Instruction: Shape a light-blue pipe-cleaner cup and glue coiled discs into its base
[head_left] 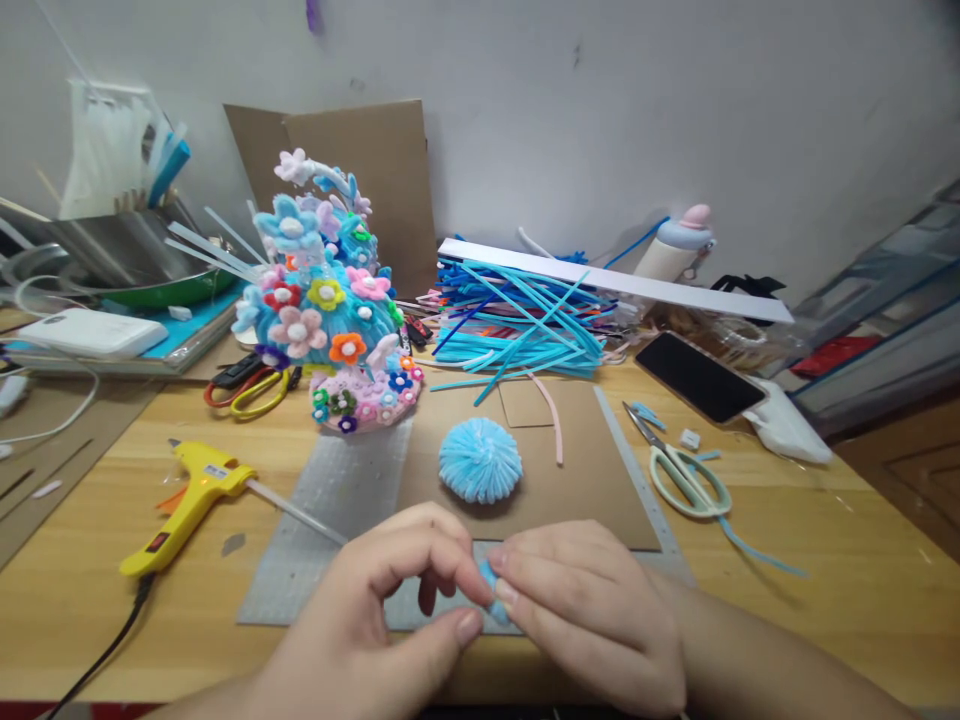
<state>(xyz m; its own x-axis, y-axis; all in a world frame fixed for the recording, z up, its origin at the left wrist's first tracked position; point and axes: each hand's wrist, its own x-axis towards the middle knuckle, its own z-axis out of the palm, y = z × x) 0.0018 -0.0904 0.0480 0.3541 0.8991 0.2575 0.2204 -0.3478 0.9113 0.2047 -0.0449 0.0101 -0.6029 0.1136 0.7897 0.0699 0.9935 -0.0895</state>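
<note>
My left hand [375, 610] and my right hand [592, 610] meet at the near edge of the table, fingertips pinching a small light-blue pipe-cleaner piece [491, 590] between them. Most of that piece is hidden by my fingers. Just beyond them a fluffy light-blue pompom [480, 460] lies on a brown cardboard sheet [570, 470]. A pipe-cleaner flower sculpture [330, 310] in blue with many coloured blossoms stands behind to the left.
A yellow glue gun [191, 495] lies at left with its cord running off the front edge. Mint-handled scissors [686, 480] lie at right near a dark phone [697, 375]. A heap of blue pipe cleaners [517, 320] sits at the back, and red-and-yellow scissors [251, 385] lie by the sculpture.
</note>
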